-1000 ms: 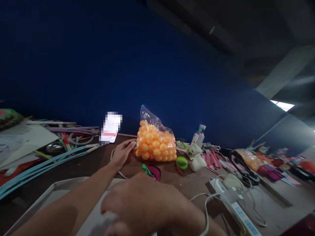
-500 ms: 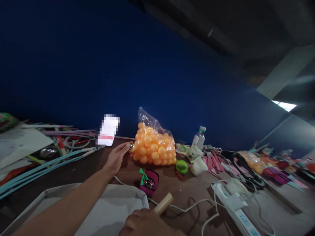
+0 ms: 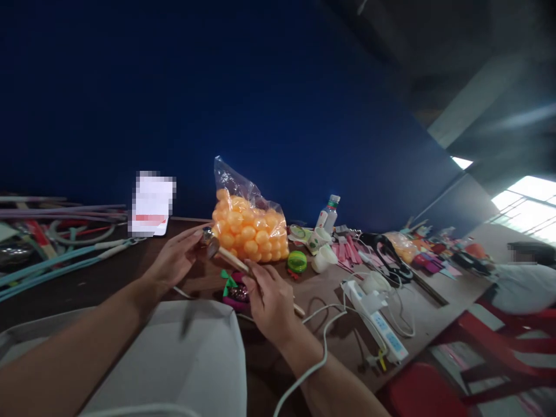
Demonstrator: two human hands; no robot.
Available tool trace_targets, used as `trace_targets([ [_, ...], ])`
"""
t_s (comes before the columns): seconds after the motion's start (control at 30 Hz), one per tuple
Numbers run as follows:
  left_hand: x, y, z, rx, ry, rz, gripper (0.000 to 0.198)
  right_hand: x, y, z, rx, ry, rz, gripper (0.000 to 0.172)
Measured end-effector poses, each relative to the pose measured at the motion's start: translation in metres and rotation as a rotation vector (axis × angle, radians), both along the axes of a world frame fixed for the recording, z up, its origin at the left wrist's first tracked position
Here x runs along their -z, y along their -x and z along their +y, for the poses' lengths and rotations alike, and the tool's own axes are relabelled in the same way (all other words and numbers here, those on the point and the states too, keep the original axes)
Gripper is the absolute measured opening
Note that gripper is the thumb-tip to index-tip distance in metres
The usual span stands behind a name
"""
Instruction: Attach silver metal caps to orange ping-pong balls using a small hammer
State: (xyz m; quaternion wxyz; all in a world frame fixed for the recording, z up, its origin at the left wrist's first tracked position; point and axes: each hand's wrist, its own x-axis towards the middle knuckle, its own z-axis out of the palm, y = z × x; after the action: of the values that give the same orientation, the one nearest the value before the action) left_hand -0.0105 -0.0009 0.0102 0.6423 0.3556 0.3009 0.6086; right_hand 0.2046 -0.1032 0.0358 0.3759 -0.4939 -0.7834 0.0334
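My left hand reaches over the brown table and pinches a small shiny metal piece between thumb and fingertips, just left of a clear bag of orange balls. My right hand is closed on the wooden handle of a small hammer-like tool. The tool's dark head sits right beside the shiny piece. Just under the handle, a small pink box with a green bow lies on the table. Across my right wrist runs a white cable.
A grey tray sits under my left forearm. A white power strip, paper cups, a green round lid, a bottle and black scissors lie to the right. Blue tubes lie at the left, red stools at the lower right.
My right hand has come up from the bottom edge with the wooden-handled tool and brought its head to the shiny piece in my left hand. The view has swung to the right.
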Motion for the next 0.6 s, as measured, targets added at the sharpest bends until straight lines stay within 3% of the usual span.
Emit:
trace_targets([
  [0.17, -0.005, -0.004, -0.006, 0.016, -0.032, -0.007, 0.028, 0.010, -0.003, 0.011, 0.087, -0.087, 0.012, 0.030],
  [0.6, -0.007, -0.006, -0.009, 0.023, -0.037, 0.023, 0.023, 0.013, -0.002, 0.013, 0.059, -0.099, 0.001, 0.029],
])
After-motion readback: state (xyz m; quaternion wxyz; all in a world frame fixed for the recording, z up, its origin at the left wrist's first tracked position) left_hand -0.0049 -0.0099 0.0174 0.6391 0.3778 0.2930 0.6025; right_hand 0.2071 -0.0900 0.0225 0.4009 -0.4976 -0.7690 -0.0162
